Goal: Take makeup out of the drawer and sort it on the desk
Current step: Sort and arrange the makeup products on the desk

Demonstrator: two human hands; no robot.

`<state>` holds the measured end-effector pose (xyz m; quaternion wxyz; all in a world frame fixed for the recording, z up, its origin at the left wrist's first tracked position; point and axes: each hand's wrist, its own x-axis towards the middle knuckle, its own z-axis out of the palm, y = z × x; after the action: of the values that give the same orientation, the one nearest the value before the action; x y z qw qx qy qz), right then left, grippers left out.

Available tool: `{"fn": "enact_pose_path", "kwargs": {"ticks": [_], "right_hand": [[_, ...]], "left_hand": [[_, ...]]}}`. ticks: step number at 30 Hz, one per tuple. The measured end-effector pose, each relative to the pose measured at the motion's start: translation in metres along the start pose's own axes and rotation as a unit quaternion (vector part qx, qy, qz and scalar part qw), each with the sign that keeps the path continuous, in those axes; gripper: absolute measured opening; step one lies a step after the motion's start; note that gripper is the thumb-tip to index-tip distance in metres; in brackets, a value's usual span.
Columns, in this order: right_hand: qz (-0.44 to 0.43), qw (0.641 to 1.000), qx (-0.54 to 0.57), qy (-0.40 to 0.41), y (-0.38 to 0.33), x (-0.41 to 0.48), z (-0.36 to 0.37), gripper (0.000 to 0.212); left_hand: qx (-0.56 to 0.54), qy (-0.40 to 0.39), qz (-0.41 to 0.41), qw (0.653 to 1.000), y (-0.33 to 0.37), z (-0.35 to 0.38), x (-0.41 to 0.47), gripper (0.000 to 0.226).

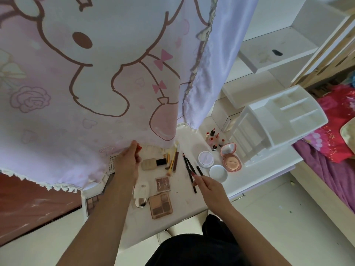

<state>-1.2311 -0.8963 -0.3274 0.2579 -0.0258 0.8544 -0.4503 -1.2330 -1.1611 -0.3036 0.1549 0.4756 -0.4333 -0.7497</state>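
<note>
My left hand (129, 160) grips the lower edge of the pink rabbit-print curtain (76, 83) and holds it up off the white desk (184, 200). My right hand (208, 186) pinches a thin dark makeup pencil (199, 170) beside two other pencils (189, 169). Laid out on the desk are several brushes (173, 159), two eyeshadow palettes (161, 205), a beige foundation bottle with a black cap (153, 163), a white tube (141, 189), a white round compact (206, 158), its loose lid (218, 173), a pink open compact (231, 160) and several small polish bottles (214, 140).
A white plastic organiser with drawers and top compartments (269, 127) stands at the desk's right end. Another palette (92, 203) lies under the curtain at the left. White shelves (276, 54) rise behind. A bed with red and purple bedding (330, 135) is on the right.
</note>
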Motion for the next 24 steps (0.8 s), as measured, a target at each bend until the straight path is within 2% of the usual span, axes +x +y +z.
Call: {"fn": "enact_pose_path", "kwargs": {"ticks": [3, 7, 11, 17, 21, 24], "right_hand": [[0.017, 0.999, 0.028, 0.022, 0.004, 0.002, -0.006, 0.031], [0.031, 0.997, 0.059, 0.041, 0.007, 0.011, -0.008, 0.027], [0.069, 0.993, 0.088, 0.037, 0.016, 0.021, -0.012, 0.025], [0.09, 0.996, 0.013, 0.012, 0.047, 0.037, -0.009, 0.019], [0.114, 0.993, -0.028, 0.002, 0.061, 0.057, -0.007, 0.025], [0.133, 0.99, -0.043, 0.015, 0.067, 0.071, -0.004, 0.028]], "left_hand": [[0.036, -0.029, 0.008, 0.999, -0.004, -0.002, -0.001, 0.014], [0.042, -0.077, -0.024, 0.996, -0.03, 0.001, -0.012, 0.006], [0.059, -0.086, -0.065, 0.992, -0.065, 0.01, -0.02, 0.014], [0.119, -0.043, -0.129, 0.983, -0.11, 0.023, -0.019, 0.013], [0.144, -0.032, -0.168, 0.975, -0.136, 0.031, -0.008, 0.015], [0.202, -0.036, -0.178, 0.962, -0.155, 0.035, -0.001, 0.016]]}}
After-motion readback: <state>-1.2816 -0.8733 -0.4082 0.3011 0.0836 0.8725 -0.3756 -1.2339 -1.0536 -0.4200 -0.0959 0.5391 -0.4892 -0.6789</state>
